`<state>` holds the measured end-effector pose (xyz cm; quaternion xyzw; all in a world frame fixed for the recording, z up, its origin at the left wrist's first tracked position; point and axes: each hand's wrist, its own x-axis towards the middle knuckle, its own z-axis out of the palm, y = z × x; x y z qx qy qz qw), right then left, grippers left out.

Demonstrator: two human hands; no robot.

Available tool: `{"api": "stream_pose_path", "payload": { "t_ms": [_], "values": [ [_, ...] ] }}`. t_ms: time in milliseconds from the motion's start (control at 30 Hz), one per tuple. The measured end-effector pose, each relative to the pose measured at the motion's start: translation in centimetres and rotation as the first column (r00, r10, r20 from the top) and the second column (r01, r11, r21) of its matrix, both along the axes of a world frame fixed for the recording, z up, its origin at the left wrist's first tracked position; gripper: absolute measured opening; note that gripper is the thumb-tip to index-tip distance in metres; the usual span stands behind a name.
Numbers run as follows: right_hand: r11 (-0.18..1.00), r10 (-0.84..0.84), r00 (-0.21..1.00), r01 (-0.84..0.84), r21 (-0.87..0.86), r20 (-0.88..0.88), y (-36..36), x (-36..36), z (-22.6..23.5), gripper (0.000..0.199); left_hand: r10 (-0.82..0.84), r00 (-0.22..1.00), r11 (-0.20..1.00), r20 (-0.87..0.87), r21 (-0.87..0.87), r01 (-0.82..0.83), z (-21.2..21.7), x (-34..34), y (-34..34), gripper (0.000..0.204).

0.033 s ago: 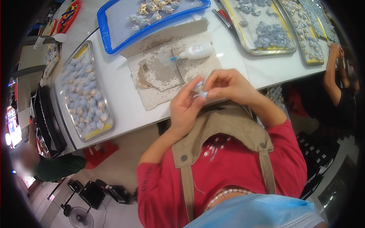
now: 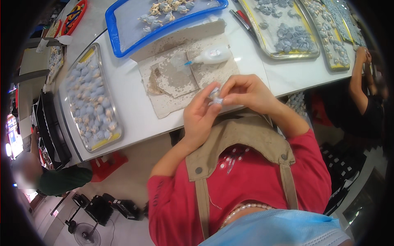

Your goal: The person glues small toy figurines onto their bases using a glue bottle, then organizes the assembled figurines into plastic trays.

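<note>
Head view, held piece: one small blue-grey and pale piece (image 2: 216, 96), up between both hands above the near edge of the worktop (image 2: 135, 123); fine detail too small to tell.
Left hand: the left hand (image 2: 199, 117) cups the piece from its left, thumb and fingers closed on it, seemingly as the steadying side.
Right hand: the right hand (image 2: 248, 94) pinches the piece's other side, thumb and forefinger together on it, apparently for fine control.
Pose: both forearms rise from the body, elbows bent outward, wrists turned in; hands meet before the apron (image 2: 242, 135), likely for close sight.
Cardboard: a stained sheet (image 2: 168, 108) just beyond the hands, presumably shielding the worktop.
Bottle: a white squeeze bottle (image 2: 215, 55) lying on the cardboard, blue tip leftward, seemingly for easy reach.
Trays: metal tray (image 2: 107, 141) at left and blue tray (image 2: 113, 39) beyond the cardboard, both bearing similar small pieces, apparently grouped together.
</note>
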<state>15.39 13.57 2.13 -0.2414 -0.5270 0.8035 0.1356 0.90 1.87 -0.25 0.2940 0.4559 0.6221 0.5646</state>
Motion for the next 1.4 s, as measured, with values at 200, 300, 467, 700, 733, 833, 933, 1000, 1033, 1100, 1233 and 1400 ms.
{"api": "stream_pose_path", "payload": {
  "t_ms": [200, 300, 467, 700, 733, 833, 933, 1000, 1033, 1100, 1233, 1400],
  "values": [
    [0.579, -0.202, 0.977, 0.172, 0.797, -0.064, -1.9, -0.8, -0.2, 0.02, 0.055, 0.998, 0.998, 0.007, 0.009, -0.055, 0.2, -0.4, -0.3, 0.041],
    [0.336, -0.259, 0.95, 0.26, 0.905, -0.176, -2.8, -1.4, -0.7, 0.025, 0.09, 0.996, 0.995, -0.019, 0.041, -0.089, 0.2, -0.6, -0.6, 0.039],
    [0.138, -0.267, 0.947, 0.222, 0.965, -0.179, -3.5, -1.6, -0.5, 0.027, 0.091, 0.988, 0.995, -0.128, 0.04, -0.086, -0.3, -0.9, -1.2, 0.037],
    [0.195, -0.282, 0.947, 0.213, 0.957, -0.153, -3.4, -1.5, 0.0, 0.018, 0.056, 0.983, 0.998, -0.175, 0.009, -0.055, 0.2, -0.9, -1.4, 0.029],
    [0.225, -0.268, 0.952, 0.214, 0.951, -0.151, -3.2, -1.4, 0.0, 0.017, 0.047, 0.979, 0.999, -0.199, 0.014, -0.045, 0.2, -0.9, -1.4, 0.028],
    [0.267, -0.233, 0.959, 0.225, 0.937, -0.163, -2.6, -1.2, 0.1, 0.016, 0.041, 0.969, 0.999, -0.245, 0.025, -0.036, 0.5, -0.9, -1.3, 0.026],
    [0.282, -0.194, 0.967, 0.218, 0.934, -0.167, -1.8, -0.8, -0.4, 0.018, 0.035, 0.969, 0.999, -0.244, 0.021, -0.031, 0.4, -0.7, -1.1, 0.026],
    [0.286, -0.179, 0.971, 0.204, 0.936, -0.157, -1.2, -0.5, -0.5, 0.019, 0.015, 0.967, 0.999, -0.253, 0.034, -0.007, 0.5, -0.8, -1.1, 0.028],
    [0.411, -0.157, 0.976, 0.205, 0.888, -0.153, -0.9, -0.4, -0.3, 0.025, 0.0, 0.966, 0.999, -0.258, 0.049, 0.013, 0.5, -0.8, -1.1, 0.031],
    [0.528, -0.141, 0.978, 0.208, 0.823, -0.156, -0.5, -0.3, -0.4, 0.031, -0.015, 0.979, 0.998, -0.205, 0.05, 0.026, 1.0, -0.7, -1.0, 0.03],
    [0.87, -0.082, 0.983, 0.151, 0.468, -0.166, -0.5, -0.2, -0.9, 0.057, -0.115, 0.984, 0.981, -0.136, 0.139, 0.133, 0.9, -0.7, -0.9, 0.042],
    [0.9, 0.156, 0.987, -0.124, 0.418, -0.043, 0.0, 0.3, -0.3, 0.065, -0.13, 0.958, 0.972, -0.254, 0.157, 0.173, 1.1, -0.8, -0.7, 0.044]
  ]
}}
